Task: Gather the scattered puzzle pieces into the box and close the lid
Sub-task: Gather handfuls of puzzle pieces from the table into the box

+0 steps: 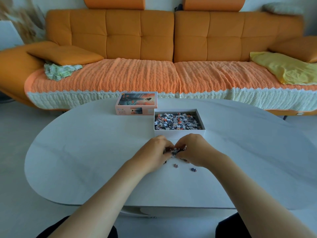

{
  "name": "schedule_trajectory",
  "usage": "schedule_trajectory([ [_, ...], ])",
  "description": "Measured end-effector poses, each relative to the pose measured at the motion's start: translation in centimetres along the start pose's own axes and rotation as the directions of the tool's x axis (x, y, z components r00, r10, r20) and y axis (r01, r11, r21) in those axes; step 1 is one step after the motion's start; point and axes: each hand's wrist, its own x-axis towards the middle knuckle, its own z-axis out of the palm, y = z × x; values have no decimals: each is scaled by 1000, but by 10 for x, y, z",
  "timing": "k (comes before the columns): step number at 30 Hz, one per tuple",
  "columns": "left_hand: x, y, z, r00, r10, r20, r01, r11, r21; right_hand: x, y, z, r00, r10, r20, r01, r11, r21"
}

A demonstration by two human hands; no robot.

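On the white table [85, 152], puzzle pieces [175, 150] are cupped between the left hand [154, 152] and right hand [194, 150], fingers curled round them, just beside the open box [180, 133], presumably for a short transfer.

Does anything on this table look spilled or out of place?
A few stray puzzle pieces lie on the table nearer the person than the left hand and right hand, outside the box. The lid sits off, beside it.

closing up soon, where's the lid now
Head view: the lid sits at the far edge of the table, left of centre, beside the far-left corner of the open box.
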Motion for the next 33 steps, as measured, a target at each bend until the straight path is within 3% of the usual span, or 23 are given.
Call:
schedule_trajectory([
  [9, 16, 3, -13, 994, -89, -64, 77, 982, -174, 6, 3, -18, 997, 46, -56, -36, 985, 171],
  [19, 75, 22, -25, 973, -22, -230, -21, 983, -181, 39, 21, -47, 894, 37, -446, 68, 974, 217],
  [25, 93, 23, -9, 989, -1, -145, -21, 988, -151, 50, 43, -46, 921, 15, -390, 36, 992, 122],
  [29, 94, 14, -10, 989, 3, -145, -20, 993, -116, 45, 48, -50, 912, 39, -408, 36, 984, 174],
  [33, 83, 12, -16, 986, 82, -143, -77, 996, 41, 39, 50, -44, 936, -49, -350, 64, 997, 31],
])
